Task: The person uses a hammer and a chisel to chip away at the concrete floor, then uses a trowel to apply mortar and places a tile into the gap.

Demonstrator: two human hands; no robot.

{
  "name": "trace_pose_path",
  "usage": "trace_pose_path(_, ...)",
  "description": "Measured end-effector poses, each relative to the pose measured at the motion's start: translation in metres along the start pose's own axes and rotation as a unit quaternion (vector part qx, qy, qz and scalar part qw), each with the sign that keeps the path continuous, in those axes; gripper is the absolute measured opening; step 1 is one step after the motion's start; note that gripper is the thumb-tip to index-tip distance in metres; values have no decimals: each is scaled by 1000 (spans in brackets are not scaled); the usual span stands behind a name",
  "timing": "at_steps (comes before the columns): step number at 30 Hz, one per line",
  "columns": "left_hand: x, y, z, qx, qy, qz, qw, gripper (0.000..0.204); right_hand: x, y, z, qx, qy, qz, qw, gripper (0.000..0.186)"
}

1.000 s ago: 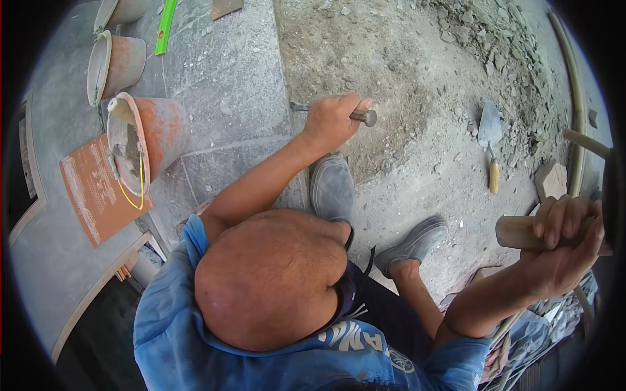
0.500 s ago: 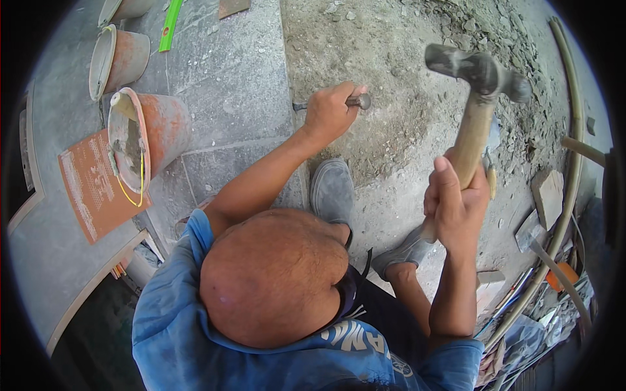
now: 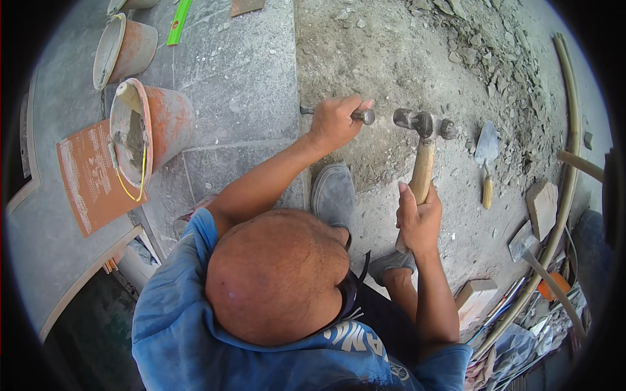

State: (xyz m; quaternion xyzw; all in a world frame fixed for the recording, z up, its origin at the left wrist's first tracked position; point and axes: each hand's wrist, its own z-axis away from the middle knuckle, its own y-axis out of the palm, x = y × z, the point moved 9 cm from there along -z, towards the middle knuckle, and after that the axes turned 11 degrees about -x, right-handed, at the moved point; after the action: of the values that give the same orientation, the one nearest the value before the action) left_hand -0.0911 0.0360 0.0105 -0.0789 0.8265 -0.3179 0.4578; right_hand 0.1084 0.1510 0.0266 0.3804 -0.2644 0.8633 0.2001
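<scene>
My left hand (image 3: 336,124) is closed around a metal chisel (image 3: 366,116). Its blunt end sticks out to the right of the fist, and its other end meets the edge of the grey tiled floor (image 3: 244,98). In my right hand (image 3: 419,218) is a ball-peen hammer (image 3: 424,159), gripped by its wooden handle. The hammer's head is up, level with the chisel's blunt end and a short way to its right, not touching it. Beneath both tools lies bare, dusty ground (image 3: 365,72).
Mortar-stained buckets (image 3: 171,124) stand at left, one over a brown sheet (image 3: 78,189). A green level (image 3: 178,23) lies on the far tiles. At right are a trowel (image 3: 487,150), rubble (image 3: 502,72), a tile offcut (image 3: 542,207), a long pole (image 3: 574,104) and a brick-like block (image 3: 475,301).
The hammer in my right hand has come left and down toward the chisel, uncovering the trowel. My left hand keeps its hold on the chisel; the whole view has shifted slightly.
</scene>
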Motion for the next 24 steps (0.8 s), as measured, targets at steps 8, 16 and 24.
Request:
trace_pose_path(8, -39, 10, 11, 41, 64, 19, 997, 29, 142, -95, -7, -164, -186, -174, 953, 19)
trace_pose_path(16, -14, 1, -10, 5, 14, -7, 1000, 30, 231, -160, 9, -181, -336, -172, 908, 23)
trace_pose_path(24, 7, -6, -14, 6, -61, -14, 998, 30, 202, -95, 18, -110, -306, -343, 881, 19)
